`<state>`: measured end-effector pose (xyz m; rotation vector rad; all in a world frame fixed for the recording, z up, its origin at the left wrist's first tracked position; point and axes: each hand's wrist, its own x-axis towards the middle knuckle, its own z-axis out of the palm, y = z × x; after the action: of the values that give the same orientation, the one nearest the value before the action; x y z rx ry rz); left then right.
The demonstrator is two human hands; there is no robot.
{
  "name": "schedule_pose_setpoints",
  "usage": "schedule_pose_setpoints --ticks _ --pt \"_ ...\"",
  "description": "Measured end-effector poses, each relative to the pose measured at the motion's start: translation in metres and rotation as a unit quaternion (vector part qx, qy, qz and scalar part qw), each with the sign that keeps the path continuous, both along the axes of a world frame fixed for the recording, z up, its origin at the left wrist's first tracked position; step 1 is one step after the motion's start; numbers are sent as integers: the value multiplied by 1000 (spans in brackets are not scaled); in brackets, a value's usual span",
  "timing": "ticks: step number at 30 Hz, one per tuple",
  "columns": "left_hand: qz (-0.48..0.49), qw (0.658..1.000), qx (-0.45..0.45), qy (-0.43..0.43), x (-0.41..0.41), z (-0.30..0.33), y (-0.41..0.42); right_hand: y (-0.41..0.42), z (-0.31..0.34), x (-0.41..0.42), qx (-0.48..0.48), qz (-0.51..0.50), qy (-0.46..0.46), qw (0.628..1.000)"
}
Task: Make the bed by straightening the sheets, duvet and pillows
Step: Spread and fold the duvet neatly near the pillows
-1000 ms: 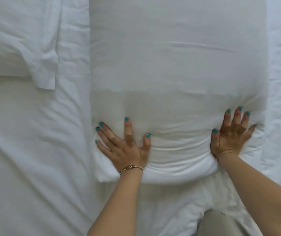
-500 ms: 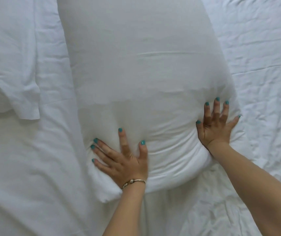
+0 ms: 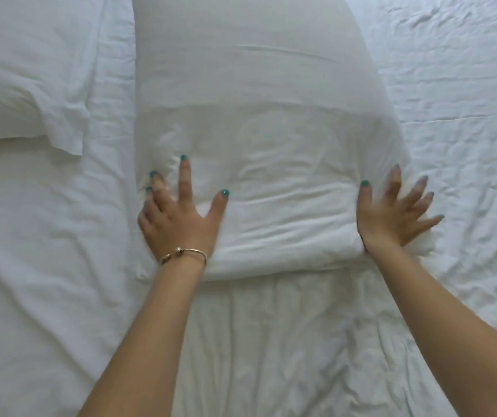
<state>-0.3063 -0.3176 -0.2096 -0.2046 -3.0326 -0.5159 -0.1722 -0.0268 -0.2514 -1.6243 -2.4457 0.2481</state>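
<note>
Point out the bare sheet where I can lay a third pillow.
Free: wrinkled white sheet right of the large white centre pillow, and sheet below the second white pillow at left. Crowded: the centre pillow's near edge, under the left hand and right hand.

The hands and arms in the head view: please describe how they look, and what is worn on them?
Both forearms are bare, with no sleeves in view. The left hand has a thin gold-coloured bracelet with small rounded ends at the wrist. The right hand is blurred; a thin dark band seems to lie at its wrist. The nails of both hands are painted teal. I can make out no rings.
</note>
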Motion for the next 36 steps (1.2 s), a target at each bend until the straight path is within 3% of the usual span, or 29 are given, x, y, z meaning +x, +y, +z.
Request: schedule_pose_setpoints --ticks 3,5,8,13,20,25,28,32,36 --pt "33 978 124 -163 -1 16 -48 -38 4 52 -168 -161 163 959" --pt "40 935 261 -239 5 16 -65 -67 9 71 -236 -141 281 919" --pt "20 906 322 -274 12 7 -67 -85 20 65 -296 -75 379 873" --pt "-9 896 330 -296 5 0 -67 -91 25 56 -335 -82 337 876" --pt "-32 899 337 -277 -3 -20 -64 -77 9 36 -301 -31 421 855" --pt "-17 903 318 -289 -12 -23 -54 -69 -7 24 -280 -69 358 888" --pt "-29 894 353 -275 -12 -21 -53 -76 -8 23 -272 -60 410 869" --pt "-45 885 387 -255 -10 -13 -59 -82 2 27 -294 -79 492 816" --pt "-48 881 387 -267 -8 -1 -63 -88 21 41 -372 -105 401 830"
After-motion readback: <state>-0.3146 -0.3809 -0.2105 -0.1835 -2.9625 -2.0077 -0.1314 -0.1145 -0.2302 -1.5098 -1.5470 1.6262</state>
